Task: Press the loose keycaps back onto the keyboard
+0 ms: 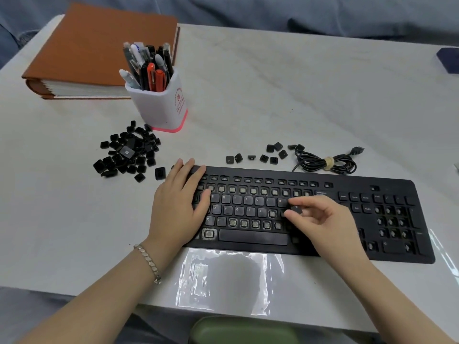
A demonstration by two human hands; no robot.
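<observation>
A black keyboard [347, 247] lies across the table, with many keycaps off and bare switch domes showing. My left hand [177, 207] rests flat on its left end, fingers straight. My right hand [320, 219] hovers over the middle rows and pinches a black keycap [296, 209] between thumb and forefinger, just above an empty slot right of the J key. A big pile of loose keycaps [129, 152] sits left of the keyboard. A smaller scatter of keycaps [263, 155] lies behind it.
A white pen cup [161, 105] full of pens stands behind the pile, with a brown binder [87, 50] further back. The keyboard's coiled cable [325, 162] lies behind its right half. A clear plastic bag [228, 281] lies at the table's front edge.
</observation>
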